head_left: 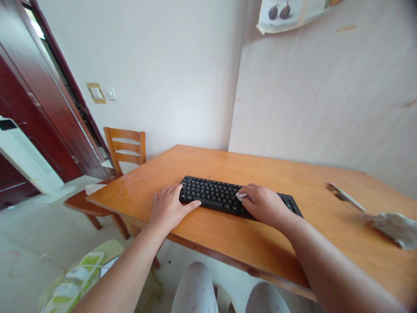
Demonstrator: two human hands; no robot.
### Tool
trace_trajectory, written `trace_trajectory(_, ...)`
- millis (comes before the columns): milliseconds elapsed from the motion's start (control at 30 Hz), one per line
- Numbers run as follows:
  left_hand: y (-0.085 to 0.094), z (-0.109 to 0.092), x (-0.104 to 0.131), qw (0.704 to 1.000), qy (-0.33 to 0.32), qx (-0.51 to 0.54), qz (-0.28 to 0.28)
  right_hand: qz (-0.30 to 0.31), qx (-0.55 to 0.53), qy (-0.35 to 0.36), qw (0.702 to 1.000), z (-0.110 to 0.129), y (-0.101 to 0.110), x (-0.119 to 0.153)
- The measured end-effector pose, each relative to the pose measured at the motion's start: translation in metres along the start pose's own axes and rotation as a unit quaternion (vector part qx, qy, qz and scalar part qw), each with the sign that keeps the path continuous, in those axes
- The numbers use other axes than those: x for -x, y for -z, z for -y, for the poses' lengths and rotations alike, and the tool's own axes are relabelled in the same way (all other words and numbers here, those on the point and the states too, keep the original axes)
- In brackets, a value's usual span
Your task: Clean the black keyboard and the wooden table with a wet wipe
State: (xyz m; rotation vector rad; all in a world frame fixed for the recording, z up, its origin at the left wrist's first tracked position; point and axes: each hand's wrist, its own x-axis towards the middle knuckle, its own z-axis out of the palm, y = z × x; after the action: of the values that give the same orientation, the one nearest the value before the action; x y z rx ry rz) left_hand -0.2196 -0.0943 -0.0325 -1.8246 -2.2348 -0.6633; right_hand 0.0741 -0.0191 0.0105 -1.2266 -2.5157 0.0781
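Observation:
A black keyboard lies on the wooden table in front of me, slightly angled. My left hand grips its left end, with the thumb along the front edge and the fingers by the left side. Over the keys right of the middle, my right hand is closed on a small white tissue-like wad. The wad touches the keys. Part of the keyboard's right side is hidden under that hand; its far right end shows beyond the wrist.
On the table's right lie a thin white stick-like tool with a dark end and a crumpled greyish cloth. A wooden chair stands at the left. A pale green stool bearing a green-and-white package stands below left.

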Motion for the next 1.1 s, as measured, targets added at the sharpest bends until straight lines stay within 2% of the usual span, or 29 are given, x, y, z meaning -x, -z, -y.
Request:
trace_trajectory(500, 0.0061, -0.0047, -0.0030, 1.000, 0.002, -0.013, 0.021, 0.006, 0.014, -0.007, 1.000, 0.0035, 0.0041, 0.0001)
trace_trajectory(867, 0.0066, -0.0029, -0.0033, 0.999, -0.020, -0.036, 0.012, -0.012, 0.002, -0.003, 1.000, 0.0062, 0.0063, -0.0004)
trace_trajectory(1100, 0.0059, -0.0036, -0.0046, 0.999, -0.003, -0.034, 0.028, -0.030, 0.002, 0.010, 0.999, 0.0057, 0.0064, 0.0010)
